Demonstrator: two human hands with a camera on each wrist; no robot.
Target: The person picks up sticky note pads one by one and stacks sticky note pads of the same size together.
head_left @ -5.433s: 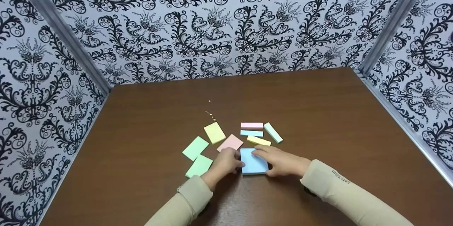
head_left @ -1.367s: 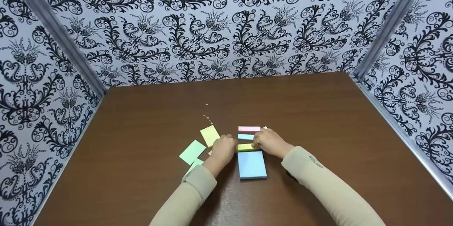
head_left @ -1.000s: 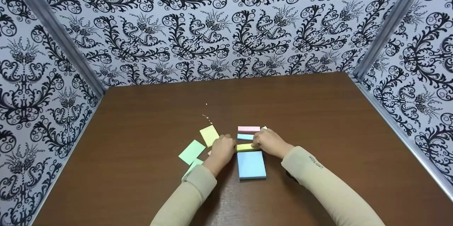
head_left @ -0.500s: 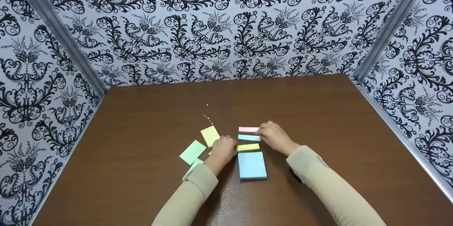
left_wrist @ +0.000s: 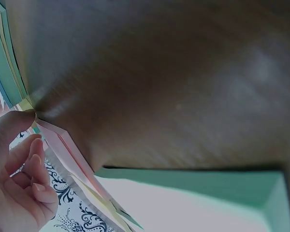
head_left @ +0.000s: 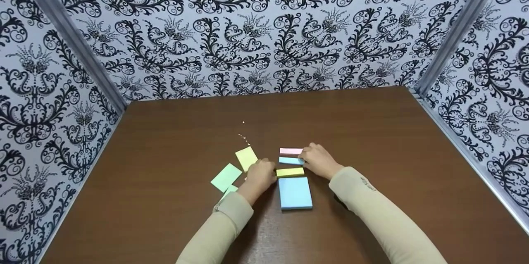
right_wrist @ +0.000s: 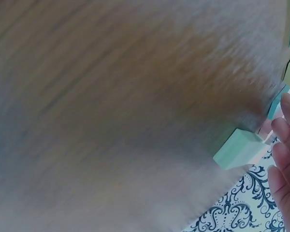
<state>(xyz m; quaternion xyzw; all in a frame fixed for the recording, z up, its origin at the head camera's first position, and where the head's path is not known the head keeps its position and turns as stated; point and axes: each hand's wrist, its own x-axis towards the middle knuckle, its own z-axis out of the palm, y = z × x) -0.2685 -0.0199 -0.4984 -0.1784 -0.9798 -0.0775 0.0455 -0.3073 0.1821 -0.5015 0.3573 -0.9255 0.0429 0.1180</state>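
My left hand is at the left end of a narrow yellow sticky-note pad, pinching that end; in the left wrist view the thumb tip presses against the pad. My right hand has thumb and fingertips at the right end of a narrow blue sticky-note pad. Behind it lies a narrow pink pad, its right end partly covered by the fingers. A square blue sticky-note pad lies just in front of the yellow one. Beyond the right hand, the right wrist view shows a narrow green pad.
Left of the left hand lie a yellow pad and a green pad. A second green pad is partly under the left arm, and a pink pad is mostly hidden. Small pale flecks mark the brown table. Patterned walls enclose it.
The square blue pad was released and the yellow strip set straight behind it. The right hand then moved back from the yellow strip to the blue strip; the left hand stayed.
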